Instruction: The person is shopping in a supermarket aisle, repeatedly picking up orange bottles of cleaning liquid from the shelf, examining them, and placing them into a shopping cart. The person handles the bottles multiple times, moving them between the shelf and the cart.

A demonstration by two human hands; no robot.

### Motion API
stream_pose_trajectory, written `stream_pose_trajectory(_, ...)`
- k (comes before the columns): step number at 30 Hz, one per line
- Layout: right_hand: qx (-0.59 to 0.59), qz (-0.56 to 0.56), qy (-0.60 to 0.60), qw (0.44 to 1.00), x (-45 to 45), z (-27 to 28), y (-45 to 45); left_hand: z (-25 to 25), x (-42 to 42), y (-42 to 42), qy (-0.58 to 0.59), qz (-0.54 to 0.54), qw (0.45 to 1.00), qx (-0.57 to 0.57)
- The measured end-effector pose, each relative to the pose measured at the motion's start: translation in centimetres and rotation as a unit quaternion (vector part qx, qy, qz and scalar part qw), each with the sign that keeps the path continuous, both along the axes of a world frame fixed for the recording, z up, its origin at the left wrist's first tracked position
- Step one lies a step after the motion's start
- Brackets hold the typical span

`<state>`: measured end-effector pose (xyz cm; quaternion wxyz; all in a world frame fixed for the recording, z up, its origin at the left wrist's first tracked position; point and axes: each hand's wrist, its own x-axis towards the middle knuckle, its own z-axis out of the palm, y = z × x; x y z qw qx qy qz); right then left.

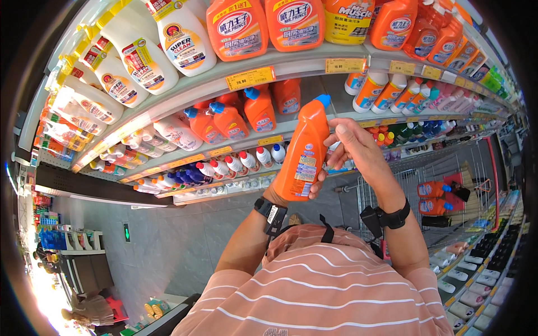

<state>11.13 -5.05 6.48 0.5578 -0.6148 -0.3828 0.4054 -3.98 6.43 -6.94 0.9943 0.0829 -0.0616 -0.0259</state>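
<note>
An orange plastic cleaner bottle [303, 145] with a blue cap is tilted in front of me, its back label facing up. My left hand [318, 185] grips it from behind near the base, with the palm mostly hidden by the bottle. Beside the bottle's upper right side is my right hand [353, 142], fingers partly curled and apart, holding nothing; whether a fingertip touches the bottle I cannot tell. Similar orange bottles [259, 110] with blue caps stand on the middle shelf just beyond.
White cleaner bottles [185, 40] and larger orange bottles [237, 29] line the upper shelf [290, 67]. On my right is a wire shopping cart [399, 180] holding two orange bottles [433, 190]. Another shelf with packages [470, 290] runs behind it. Grey tile floor [168, 235] extends left.
</note>
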Motion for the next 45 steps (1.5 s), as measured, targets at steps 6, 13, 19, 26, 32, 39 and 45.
stream_pose_trajectory(6,-0.041,-0.020,0.001,0.999,1.2,-1.7,0.8,0.1,0.2,0.8,0.187,0.081,0.958,0.200)
stream_pose_trajectory(13,-0.120,-0.007,-0.013,0.993,3.3,-4.7,3.3,-1.2,0.8,1.4,0.242,0.264,0.796,0.489)
stream_pose_trajectory(19,-0.068,-0.002,-0.005,0.998,3.8,-5.3,6.2,-2.1,1.6,3.8,0.218,0.329,0.729,0.559)
stream_pose_trajectory(26,-0.041,0.026,-0.056,0.997,5.4,-5.6,10.9,-4.3,1.7,6.4,0.283,0.377,0.699,0.537)
stream_pose_trajectory(32,-0.089,0.044,-0.118,0.988,7.3,-7.1,14.2,-5.1,-0.7,6.4,0.328,0.345,0.689,0.546)
stream_pose_trajectory(39,-0.086,0.054,-0.094,0.990,6.7,-7.9,16.2,-6.7,-2.4,6.9,0.362,0.349,0.686,0.527)
stream_pose_trajectory(45,-0.086,0.059,-0.105,0.989,7.0,-9.4,17.0,-7.6,-2.5,9.3,0.367,0.365,0.681,0.518)
